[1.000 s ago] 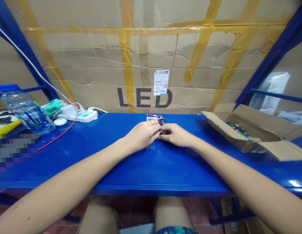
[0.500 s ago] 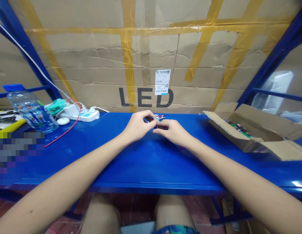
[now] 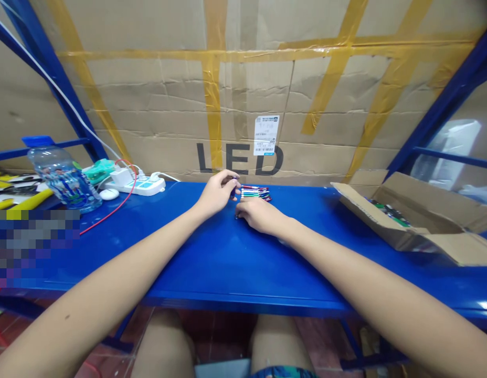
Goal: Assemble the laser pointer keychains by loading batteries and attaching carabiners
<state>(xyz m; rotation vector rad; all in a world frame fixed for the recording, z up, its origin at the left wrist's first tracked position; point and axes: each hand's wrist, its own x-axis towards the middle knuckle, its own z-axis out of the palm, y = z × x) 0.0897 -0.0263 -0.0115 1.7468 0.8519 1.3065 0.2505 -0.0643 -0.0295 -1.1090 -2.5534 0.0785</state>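
A row of slender shiny pens (image 3: 256, 193) in red, white, green and blue lies on the blue table at the centre, just beyond my hands. My left hand (image 3: 219, 193) is curled at the left end of the row, pinching a small dark purple-blue piece (image 3: 233, 192), mostly covered by the fingers. Close in front of the pens, my right hand (image 3: 259, 214) rests low over the tabletop with its fingers bent together. A tiny dark tip shows under those fingers; what it belongs to is hidden.
At the right stands an open cardboard box (image 3: 385, 223) with green and black items inside. On the left are a water bottle (image 3: 64, 176), a white power strip (image 3: 145, 185), a red cable (image 3: 109, 212) and yellow-handled tools (image 3: 31, 199). A large carton (image 3: 157, 105) backs the table (image 3: 228, 262).
My hands, which met at the fingertips, have come apart. The right hand has moved left and lower, uncovering more of the pens; the left has shifted slightly. The view has turned a little left.
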